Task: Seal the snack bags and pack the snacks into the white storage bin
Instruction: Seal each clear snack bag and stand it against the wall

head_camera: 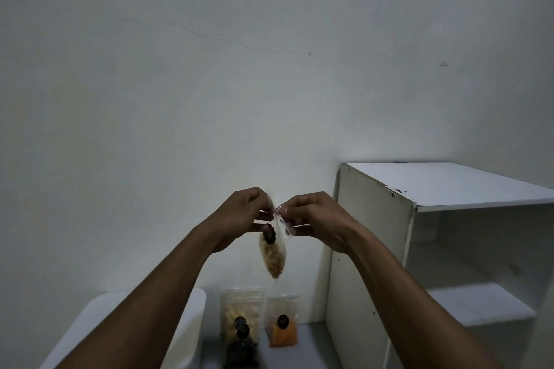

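I hold a small clear snack bag [273,255] of pale crunchy pieces with a dark sticker up in front of the wall. My left hand [239,216] pinches its top edge from the left, and my right hand [314,219] pinches the zip strip from the right. The bag hangs tilted below my fingers. On the surface below stand two more clear bags: one with yellow sticks [241,317] and one with orange crumbs [282,323]. The white storage bin [192,308] sits at lower left, partly hidden by my left forearm.
A white shelf unit [374,249] with open compartments stands at the right, close to my right arm. A dark lump [239,353] lies in front of the yellow bag. A plain white wall fills the background.
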### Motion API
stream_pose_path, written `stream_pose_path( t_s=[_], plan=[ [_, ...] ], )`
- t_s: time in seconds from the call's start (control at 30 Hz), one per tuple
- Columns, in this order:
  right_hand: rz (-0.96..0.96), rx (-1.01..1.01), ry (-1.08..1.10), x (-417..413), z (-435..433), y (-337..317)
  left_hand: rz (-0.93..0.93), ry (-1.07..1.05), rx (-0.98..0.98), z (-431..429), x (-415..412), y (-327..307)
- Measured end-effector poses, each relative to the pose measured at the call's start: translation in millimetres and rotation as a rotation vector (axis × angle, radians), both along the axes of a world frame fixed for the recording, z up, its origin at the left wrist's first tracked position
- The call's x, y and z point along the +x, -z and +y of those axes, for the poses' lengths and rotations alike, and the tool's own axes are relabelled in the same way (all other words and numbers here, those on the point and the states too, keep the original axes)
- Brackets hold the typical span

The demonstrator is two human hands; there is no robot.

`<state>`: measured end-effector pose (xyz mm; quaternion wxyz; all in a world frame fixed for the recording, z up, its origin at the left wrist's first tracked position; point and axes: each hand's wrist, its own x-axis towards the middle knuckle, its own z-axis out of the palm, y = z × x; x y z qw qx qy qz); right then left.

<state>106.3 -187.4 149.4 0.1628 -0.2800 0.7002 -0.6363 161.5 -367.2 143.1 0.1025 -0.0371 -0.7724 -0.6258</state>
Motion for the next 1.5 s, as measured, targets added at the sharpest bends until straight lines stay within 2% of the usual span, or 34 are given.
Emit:
stream_pose_path(
  t_s=[0.2, 0.3, 0.53, 0.63, 0.7, 0.8, 0.93, 1.0, 1.07, 1.27, 1.5],
  plan=[
    [-0.048, -0.031, -0.044, 0.7, -0.9, 1.2, 0.0, 0.046, 0.08, -3.1, 5.5, 3.2],
    [-0.013, -0.008, -0.036, 1.9, -1.9, 3.2, -0.021, 0.029, 0.153, -1.7, 7.8, 3.6],
    [0.447, 0.244, 0.163, 22.2, -16.8, 19.2, 0.008, -0.162, 0.169, -5.6, 4.5, 1.8],
    [0.549, 0.239, 0.364, 18.7, -24.6, 31.0, -0.01, -0.206, 0.197, -8.4, 3.5, 4.5],
    [0.494, 0.16, 0.425, 13.7, -25.6, 37.0, 0.006, -0.28, 0.109, -12.2, 4.2, 12.9],
    [0.292, 0.026, 0.39, 12.8, -20.5, 40.5, 0.026, -0.354, -0.049, -25.1, 6.5, 35.1],
    [0.121, -0.076, 0.321, 15.2, -9.1, 47.0, -0.195, -0.087, 0.036, -26.5, 11.4, 65.6],
    [0.064, -0.113, 0.322, 15.2, -6.4, 54.6, -0.205, -0.055, 0.055, -20.9, 11.0, 78.4],
    [0.058, -0.092, 0.346, 13.4, -4.6, 66.1, -0.178, -0.087, 0.061, -16.7, 7.5, 90.1],
    [0.072, 0.183, 0.348, 5.7, 6.3, 127.0, -0.184, -0.146, 0.108, -7.2, -9.3, 128.1],
    [-0.036, 0.252, 0.5, -47.5, 11.4, 239.1, -0.251, -0.32, 0.075, 19.3, -60.2, 229.7]
  ],
)
